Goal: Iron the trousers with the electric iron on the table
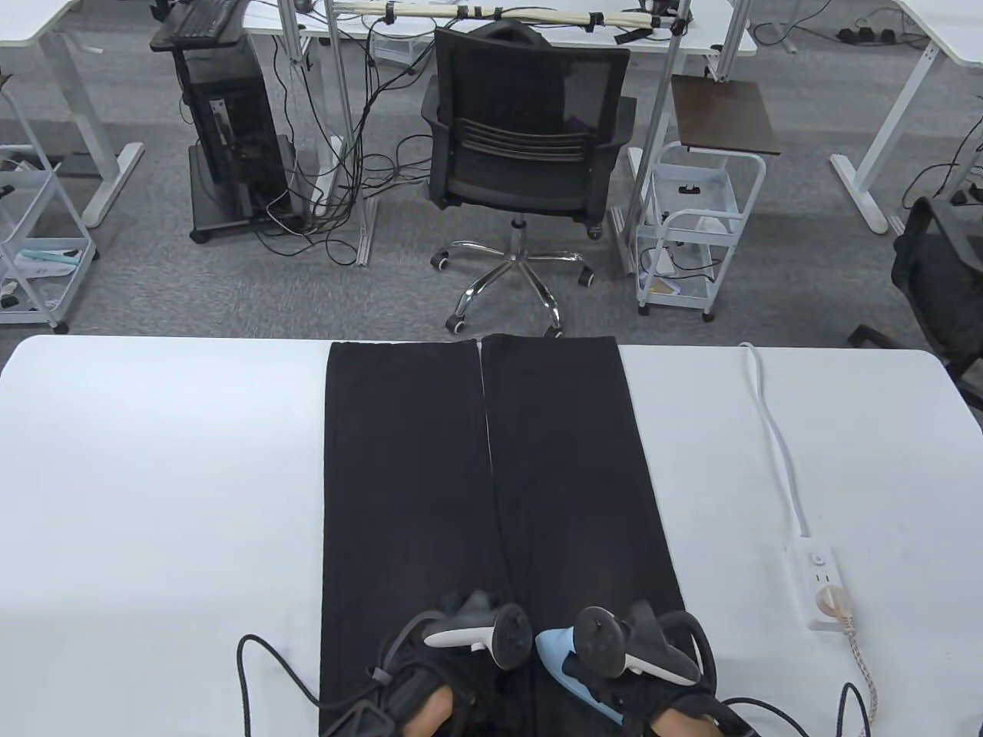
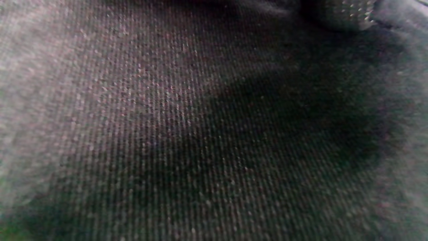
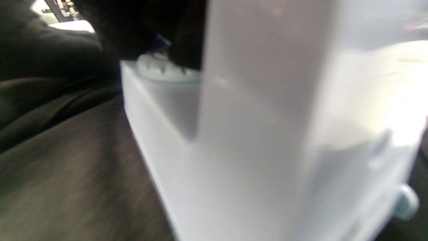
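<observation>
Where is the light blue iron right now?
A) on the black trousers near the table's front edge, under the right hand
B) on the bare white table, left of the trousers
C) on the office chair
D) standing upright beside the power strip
A: in the table view the iron sits on the trousers at the near edge, beneath the right hand.

Black gloved left hand (image 1: pixel 461 675) and right hand (image 1: pixel 645 675), black-and-white trackers, black cables.

Your left hand (image 1: pixel 461 652) and right hand (image 1: pixel 637 660) are cut off at the table view's bottom edge, trackers hiding their fingers. The pale blue iron (image 1: pixel 572 672) shows only its nose; up close it blurs. Your left wrist view shows only blurred dark trouser fabric (image 2: pixel 167 127).
</observation>
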A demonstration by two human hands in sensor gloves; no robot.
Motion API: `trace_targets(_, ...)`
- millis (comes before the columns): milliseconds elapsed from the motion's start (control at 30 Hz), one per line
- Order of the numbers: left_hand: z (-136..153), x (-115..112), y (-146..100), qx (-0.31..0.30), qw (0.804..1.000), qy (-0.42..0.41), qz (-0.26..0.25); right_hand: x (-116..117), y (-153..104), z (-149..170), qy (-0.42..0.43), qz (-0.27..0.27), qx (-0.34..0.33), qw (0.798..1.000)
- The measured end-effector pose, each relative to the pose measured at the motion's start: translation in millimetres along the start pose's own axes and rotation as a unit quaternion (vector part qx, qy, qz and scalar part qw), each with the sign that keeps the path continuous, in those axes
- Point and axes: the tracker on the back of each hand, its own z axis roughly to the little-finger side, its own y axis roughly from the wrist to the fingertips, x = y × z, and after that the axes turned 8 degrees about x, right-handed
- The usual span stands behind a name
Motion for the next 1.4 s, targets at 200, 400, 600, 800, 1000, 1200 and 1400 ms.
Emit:
trace_targets(200, 0, 0, 0, -0.001, 1.0, -0.001, -0.001, -18, 63, 13, 0.014, 0.002, 0.053, 0.998)
trace_targets(400, -1, 0, 0, -0.002, 1.0, -0.001, -0.001, -38, 135, 31, 0.034, 0.004, 0.129, 0.991)
trace_targets(600, 0, 0, 1, -0.002, 1.0, -0.003, -0.002, -49, 175, 49, 0.053, 0.003, 0.195, 0.979)
trace_targets(800, 0, 0, 1, -0.002, 1.0, -0.002, -0.001, -50, 177, 50, 0.066, -0.013, 0.196, 0.978)
trace_targets(1000, 1, -1, 0, -0.005, 1.0, -0.004, 0.0, -40, 140, 34, 0.054, -0.019, 0.144, 0.988)
trace_targets(1200, 1, -1, 0, -0.007, 1.0, -0.003, 0.001, -23, 79, 15, 0.032, -0.017, 0.074, 0.997)
trace_targets(1400, 1, -2, 0, -0.007, 1.0, -0.003, -0.001, -7, 18, 1, 0.013, -0.026, 0.012, 1.0)
